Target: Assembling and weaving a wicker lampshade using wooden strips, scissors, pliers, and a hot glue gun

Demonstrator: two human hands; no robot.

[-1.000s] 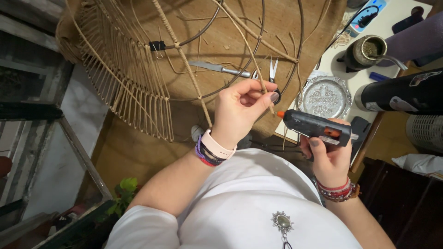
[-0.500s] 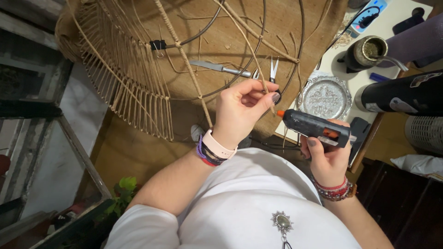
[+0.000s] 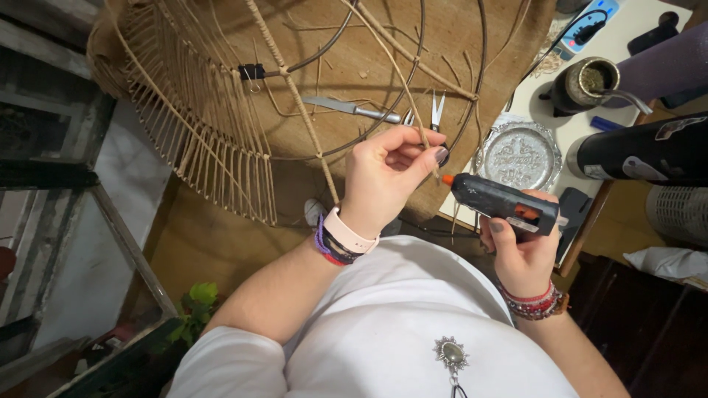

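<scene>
My left hand (image 3: 383,180) pinches a thin tan rattan strand (image 3: 413,121) at twelve o'clock, fingers (image 3: 431,156) closed tight. My right hand (image 3: 520,247) wraps the black glue gun (image 3: 501,203), its orange nozzle (image 3: 447,179) nearly touching my thumb — hot glue could burn it.

There are no screens, signs or packages to see, only two small labels. One is a pale label (image 3: 677,127) on the big black flask (image 3: 641,151), which lies on its side at the right of the worktop (image 3: 649,22). It sits near the flask's far end, and it is small and light grey. The other is a white label (image 3: 520,225) on the side of the black glue gun (image 3: 501,204), just under its orange trigger (image 3: 525,211). It is a thin strip.
</scene>
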